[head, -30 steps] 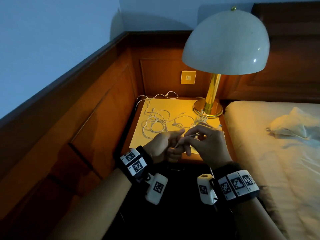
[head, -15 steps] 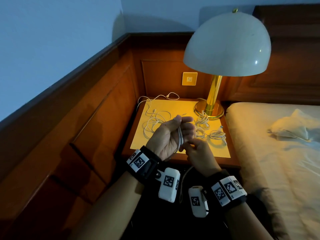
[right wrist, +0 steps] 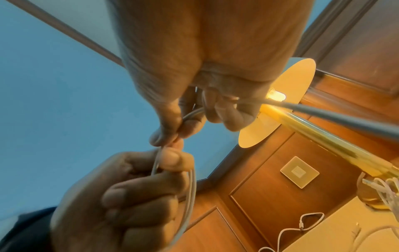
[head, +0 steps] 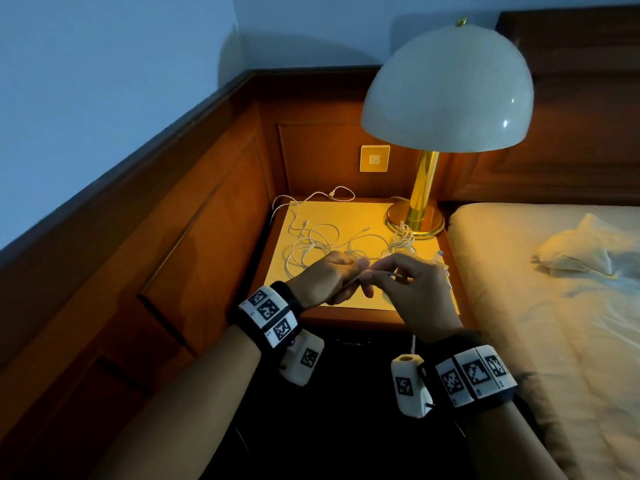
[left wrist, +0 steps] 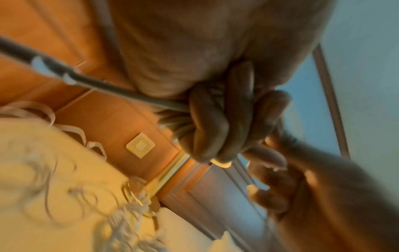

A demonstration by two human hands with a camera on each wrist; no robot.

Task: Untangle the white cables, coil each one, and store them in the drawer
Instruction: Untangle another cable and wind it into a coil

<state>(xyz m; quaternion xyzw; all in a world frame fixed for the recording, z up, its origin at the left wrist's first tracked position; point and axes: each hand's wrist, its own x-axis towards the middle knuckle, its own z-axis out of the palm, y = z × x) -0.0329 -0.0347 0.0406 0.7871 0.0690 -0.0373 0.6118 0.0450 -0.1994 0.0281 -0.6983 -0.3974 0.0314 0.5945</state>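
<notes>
A white cable runs between my two hands above the nightstand's front edge. My left hand is curled round several loops of that cable. My right hand pinches the cable between thumb and forefinger, right against the left hand's fingers. A tail of it hangs below my right wrist. More white cables lie tangled on the nightstand. Small cable bundles sit by the lamp base. The left wrist view is blurred and shows only curled fingers.
A brass lamp with a white dome shade stands at the nightstand's back right. Wood panelling with a wall switch encloses the back and left. The bed borders the right side. Dark space lies below the nightstand's front.
Half a second ago my left hand was raised palm-up with the loops and my right hand was below it. Now the left has turned down and the right has risen beside it.
</notes>
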